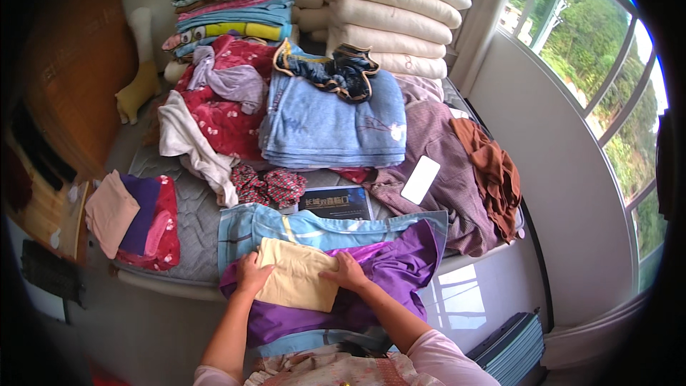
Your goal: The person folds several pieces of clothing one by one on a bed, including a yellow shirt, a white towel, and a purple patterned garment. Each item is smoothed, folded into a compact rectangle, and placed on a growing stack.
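A folded pale-yellow cloth [298,273] lies flat in front of me, its corners squared off. My left hand [253,274] grips its left edge, thumb on top. On the opposite side my right hand [344,272] has hold of the right edge, also with the thumb above. Beneath the yellow piece spreads a rumpled purple fabric [399,268], part of it shiny. That in turn rests on a light-blue patterned cloth [327,228], which reaches over the mattress edge towards my body. What my fingers do under the yellow cloth is hidden.
On the grey mattress [193,241] sit folded clothes [110,214] at left, a folded blue blanket [332,123], a heaped red blanket [230,128], a white phone-shaped object [420,179] and a brown garment [490,177]. Rolled cream quilts [394,16] are piled behind. Windows line the right.
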A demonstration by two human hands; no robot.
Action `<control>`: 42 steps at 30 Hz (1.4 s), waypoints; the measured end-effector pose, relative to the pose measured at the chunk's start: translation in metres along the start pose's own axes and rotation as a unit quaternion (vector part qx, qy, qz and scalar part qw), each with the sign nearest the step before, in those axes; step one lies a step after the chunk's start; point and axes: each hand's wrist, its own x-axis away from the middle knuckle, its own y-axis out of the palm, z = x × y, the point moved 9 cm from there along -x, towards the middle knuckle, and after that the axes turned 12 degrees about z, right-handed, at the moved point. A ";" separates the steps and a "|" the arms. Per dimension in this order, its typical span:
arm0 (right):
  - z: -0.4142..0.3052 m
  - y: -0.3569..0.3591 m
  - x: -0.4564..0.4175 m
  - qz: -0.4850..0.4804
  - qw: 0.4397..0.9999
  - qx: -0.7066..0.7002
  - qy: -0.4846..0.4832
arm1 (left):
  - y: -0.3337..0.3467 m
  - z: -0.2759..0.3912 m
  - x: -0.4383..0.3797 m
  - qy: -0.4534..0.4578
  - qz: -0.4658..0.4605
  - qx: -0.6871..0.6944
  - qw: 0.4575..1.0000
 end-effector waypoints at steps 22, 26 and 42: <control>-0.124 -0.083 0.031 -0.136 0.871 -0.450 0.143 | -0.067 -0.008 0.064 -0.156 0.181 0.316 0.918; -0.150 -0.101 0.041 -0.115 0.868 -0.471 0.107 | -0.034 -0.011 0.129 -0.364 0.053 0.445 0.816; -0.219 -0.113 0.086 -0.129 0.792 -0.566 0.189 | -0.047 0.100 0.151 -0.238 -0.225 0.822 0.466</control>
